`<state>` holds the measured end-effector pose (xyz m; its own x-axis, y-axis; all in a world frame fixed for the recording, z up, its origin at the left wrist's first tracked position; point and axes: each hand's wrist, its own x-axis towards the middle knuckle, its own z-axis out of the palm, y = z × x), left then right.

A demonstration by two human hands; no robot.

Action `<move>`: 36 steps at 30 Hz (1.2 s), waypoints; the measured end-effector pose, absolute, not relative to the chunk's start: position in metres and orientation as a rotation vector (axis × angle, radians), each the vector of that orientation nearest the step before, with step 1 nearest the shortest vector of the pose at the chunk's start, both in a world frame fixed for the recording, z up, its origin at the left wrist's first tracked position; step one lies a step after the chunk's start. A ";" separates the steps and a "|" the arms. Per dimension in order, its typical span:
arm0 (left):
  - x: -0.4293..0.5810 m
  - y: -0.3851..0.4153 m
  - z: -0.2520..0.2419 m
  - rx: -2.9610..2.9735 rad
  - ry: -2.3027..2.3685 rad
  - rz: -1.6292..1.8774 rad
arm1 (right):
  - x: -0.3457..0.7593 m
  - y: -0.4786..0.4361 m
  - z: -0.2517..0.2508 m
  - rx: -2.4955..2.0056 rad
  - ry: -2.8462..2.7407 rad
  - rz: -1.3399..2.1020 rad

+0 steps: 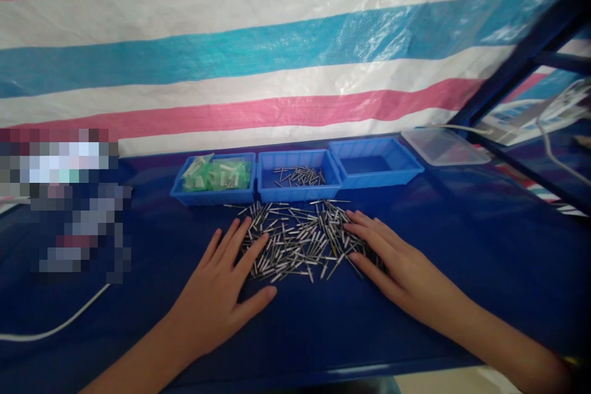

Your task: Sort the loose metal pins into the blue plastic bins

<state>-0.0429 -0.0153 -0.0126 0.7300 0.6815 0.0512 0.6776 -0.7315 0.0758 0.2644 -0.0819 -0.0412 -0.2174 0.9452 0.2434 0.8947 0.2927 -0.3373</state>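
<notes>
A person's two bare hands rest on a dark blue table (462, 246), seen from above and behind, with a loose pile of metal pins (295, 237) lying between them. The left hand (221, 295) lies palm down at the pile's left edge, fingers spread wide and fingertips touching the outermost pins; it grips nothing. The right hand (388, 258) lies palm down at the pile's right edge, also open, its fingers fanned over the nearest pins and grasping none. With a flat hand on each flank, the pins look penned in, probably so that the small, slippery pieces stay in one heap and do not roll off across the smooth surface. Just behind the pile, almost touching its far edge, three shallow blue trays stand in a row. The left tray (212, 198) holds pale green plastic pieces (217, 173). The middle tray (300, 192), directly behind the pile, holds a small scatter of the same pins. The right tray (378, 180) shows nothing inside. Keeping the trays this close puts each kind of part within a short reach of the pile. Farther right of the pile, beyond the trays, lies a clear plastic lid (443, 146). Well to the left of the pile, a white cable (60, 326) curves across the table. Behind everything hangs a tarp (277, 55) striped in pink, white and blue.
</notes>
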 end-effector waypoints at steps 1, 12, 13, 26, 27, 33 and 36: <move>-0.042 -0.016 -0.013 2.863 1.135 0.137 | 0.266 -0.081 -0.042 -1.644 -2.138 0.200; -0.054 -0.006 -0.018 2.694 1.354 0.459 | 0.272 -0.084 -0.037 -1.690 -1.930 0.170; -0.058 -0.001 -0.018 2.705 1.369 0.447 | 0.271 -0.084 -0.037 -1.697 -1.977 0.147; -0.049 0.010 -0.018 2.761 1.428 0.195 | 0.254 -0.059 -0.036 -1.609 -2.219 0.091; -0.048 0.009 -0.017 2.758 1.425 0.197 | 0.254 -0.056 -0.036 -1.622 -2.210 0.087; -0.042 0.012 -0.013 2.729 1.445 0.277 | 0.253 -0.048 -0.041 -1.622 -2.267 0.017; -0.038 0.013 -0.012 2.731 1.428 0.270 | 0.252 -0.047 -0.042 -1.621 -2.258 -0.005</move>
